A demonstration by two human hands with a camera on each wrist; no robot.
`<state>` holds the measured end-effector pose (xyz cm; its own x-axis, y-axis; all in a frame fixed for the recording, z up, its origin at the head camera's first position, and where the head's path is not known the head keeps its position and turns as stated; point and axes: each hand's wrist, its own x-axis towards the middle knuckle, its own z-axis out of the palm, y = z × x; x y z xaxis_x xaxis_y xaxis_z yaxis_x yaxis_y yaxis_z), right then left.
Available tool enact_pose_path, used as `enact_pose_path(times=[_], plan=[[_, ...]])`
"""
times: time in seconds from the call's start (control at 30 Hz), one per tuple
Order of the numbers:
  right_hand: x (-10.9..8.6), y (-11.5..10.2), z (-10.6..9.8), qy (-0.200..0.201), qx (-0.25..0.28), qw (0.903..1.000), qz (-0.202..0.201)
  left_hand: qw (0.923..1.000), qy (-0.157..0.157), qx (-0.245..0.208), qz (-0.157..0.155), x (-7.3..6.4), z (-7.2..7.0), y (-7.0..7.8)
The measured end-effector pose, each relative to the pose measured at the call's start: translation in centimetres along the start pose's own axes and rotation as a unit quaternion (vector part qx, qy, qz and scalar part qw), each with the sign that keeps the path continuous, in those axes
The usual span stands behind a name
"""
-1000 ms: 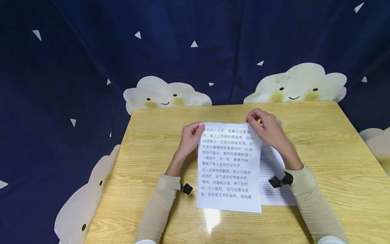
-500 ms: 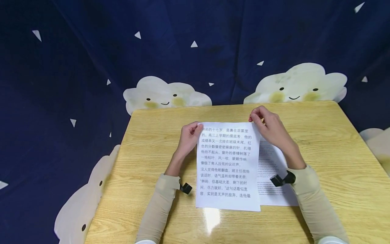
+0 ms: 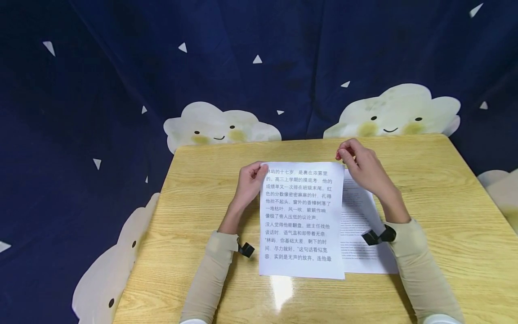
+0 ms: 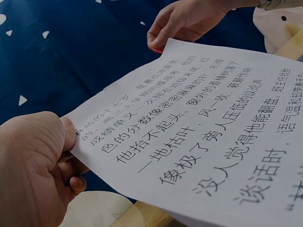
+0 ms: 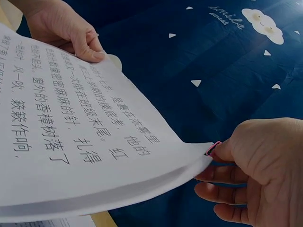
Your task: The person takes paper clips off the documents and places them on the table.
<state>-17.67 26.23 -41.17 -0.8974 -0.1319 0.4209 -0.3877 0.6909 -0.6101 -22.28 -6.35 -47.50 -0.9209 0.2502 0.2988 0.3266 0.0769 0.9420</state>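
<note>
My left hand [image 3: 249, 178] pinches the top left corner of white sheets printed with large Chinese text [image 3: 299, 216], thumb on top and fingers underneath. The sheets are tilted above the table; in the right wrist view their right edges part slightly. My right hand [image 3: 361, 166] is just beyond the top right corner, its thumb and forefinger pinching a small pink-red paper clip [image 5: 213, 148]. The clip sits right at the tip of that corner in the right wrist view. The other right fingers are curled beneath.
Under the raised sheets, to the right, lies a page with small print [image 3: 360, 234], partly covered. Both lie over a wooden table [image 3: 194, 202]. Behind it hangs a dark blue curtain [image 3: 243, 81] with clouds and triangles.
My right hand has moved up and to the right with the paper clip, off the sheets' top right corner. The sheets and left hand have shifted slightly left.
</note>
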Motion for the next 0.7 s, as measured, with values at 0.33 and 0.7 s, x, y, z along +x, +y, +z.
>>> enact_pose_path(times=[0.33, 0.7], plan=[[0.0, 0.8, -1.2, 0.013, -0.017, 0.9994, 0.027, 1.0000, 0.002, 0.002, 0.008, 0.0, 0.0, 0.0], [-0.2, 2.5, -2.5, 0.028, -0.018, 0.9981, 0.052, 0.9999, 0.011, 0.004, 0.000, 0.1, 0.2, -0.2]])
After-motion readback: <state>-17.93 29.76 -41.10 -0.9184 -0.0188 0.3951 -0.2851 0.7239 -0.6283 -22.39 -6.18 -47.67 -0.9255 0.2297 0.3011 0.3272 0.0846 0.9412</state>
